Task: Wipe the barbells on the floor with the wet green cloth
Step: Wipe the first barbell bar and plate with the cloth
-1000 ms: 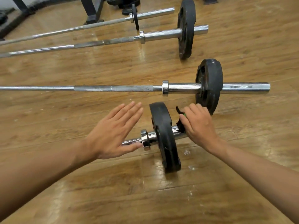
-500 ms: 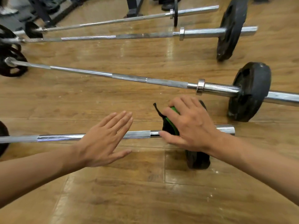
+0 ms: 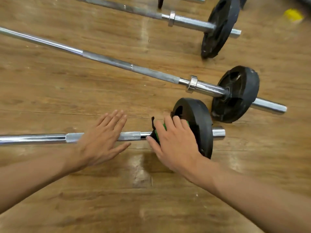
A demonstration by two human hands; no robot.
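The nearest barbell (image 3: 38,139) lies across the wooden floor with a black plate (image 3: 200,120) near its right end. My right hand (image 3: 175,145) grips the green cloth (image 3: 159,132), which has a black edge, around the bar just left of that plate. Most of the cloth is hidden under the fingers. My left hand (image 3: 101,142) is flat with straight fingers over the knurled part of the same bar, a short way left of the cloth; I cannot tell if it touches the bar.
A second barbell (image 3: 107,60) with a black plate (image 3: 235,95) lies just behind. A third barbell (image 3: 188,22) with its plate (image 3: 218,27) lies farther back. A yellow object (image 3: 293,15) sits at the top right. Bare wooden floor (image 3: 151,199) stretches in front.
My view has swung right and closer to the nearest bar's right end. My right hand with the cloth stays by the plate, and my left hand stays flat over the bar.
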